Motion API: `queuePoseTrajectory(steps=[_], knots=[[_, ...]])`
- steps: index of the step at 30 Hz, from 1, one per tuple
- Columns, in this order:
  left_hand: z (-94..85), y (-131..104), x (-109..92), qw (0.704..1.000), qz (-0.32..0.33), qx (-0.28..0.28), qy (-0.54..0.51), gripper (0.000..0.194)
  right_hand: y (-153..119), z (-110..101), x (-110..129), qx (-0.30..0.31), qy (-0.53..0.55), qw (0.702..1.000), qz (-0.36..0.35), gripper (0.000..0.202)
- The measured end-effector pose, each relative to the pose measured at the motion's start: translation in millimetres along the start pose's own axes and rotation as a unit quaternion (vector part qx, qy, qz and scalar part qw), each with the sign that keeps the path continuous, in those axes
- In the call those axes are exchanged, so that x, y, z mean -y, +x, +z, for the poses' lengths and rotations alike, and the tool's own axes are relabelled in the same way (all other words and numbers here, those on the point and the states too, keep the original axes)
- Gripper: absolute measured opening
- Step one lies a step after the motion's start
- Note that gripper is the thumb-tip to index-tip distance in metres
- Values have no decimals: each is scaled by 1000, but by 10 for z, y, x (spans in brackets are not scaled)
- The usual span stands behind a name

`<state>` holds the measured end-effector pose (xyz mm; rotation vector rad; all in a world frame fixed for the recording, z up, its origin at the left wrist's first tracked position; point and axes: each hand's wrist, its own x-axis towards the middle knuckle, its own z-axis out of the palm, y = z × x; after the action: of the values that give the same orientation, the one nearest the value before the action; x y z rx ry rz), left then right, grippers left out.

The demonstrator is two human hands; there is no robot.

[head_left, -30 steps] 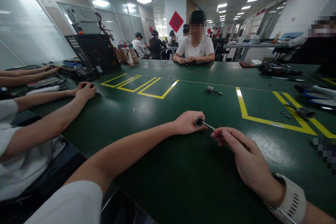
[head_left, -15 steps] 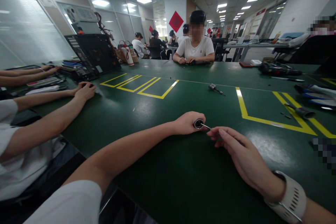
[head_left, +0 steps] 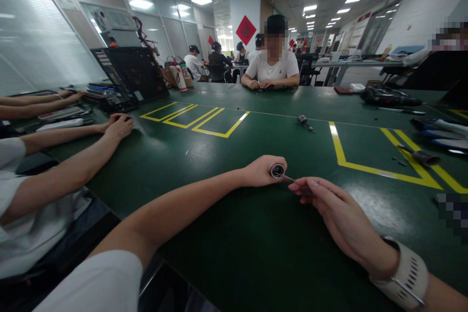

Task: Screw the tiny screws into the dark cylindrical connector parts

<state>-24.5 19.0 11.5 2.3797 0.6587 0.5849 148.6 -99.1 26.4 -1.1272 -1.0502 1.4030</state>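
Near the middle of the green table (head_left: 234, 224), my left hand (head_left: 260, 170) is wrapped round a dark cylindrical part (head_left: 277, 170), whose open round end faces me. The fingertips of my right hand (head_left: 318, 195) pinch a thin metal rod (head_left: 287, 177), its far tip reaching into that open end. Farther back lies a small metal part with a narrow shaft (head_left: 302, 120). A larger dark cylindrical piece (head_left: 426, 157) rests at the right on yellow tape, with small dark bits to its left.
At the left, a co-worker's hands (head_left: 119, 126) rest on the table near a black computer case (head_left: 127, 75). Another person (head_left: 274, 66) sits across. A black bundle (head_left: 389, 96) and blue-handled tools (head_left: 438, 134) lie at the right.
The metal part with the narrow shaft has shifted slightly right and turned on the table. The rod has changed its angle slightly within the open end of the cylinder.
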Motion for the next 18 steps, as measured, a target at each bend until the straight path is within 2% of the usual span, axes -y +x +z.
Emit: queuePoseTrajectory(steps=[12,18], knots=[[-27,-1,-107,998,-35,-20,39,30,-4,19,-4,-21,8,1000,-13,29],[-50,9,-53,999,19,-28,30,28,-3,4,-19,-51,6,998,-26,29]])
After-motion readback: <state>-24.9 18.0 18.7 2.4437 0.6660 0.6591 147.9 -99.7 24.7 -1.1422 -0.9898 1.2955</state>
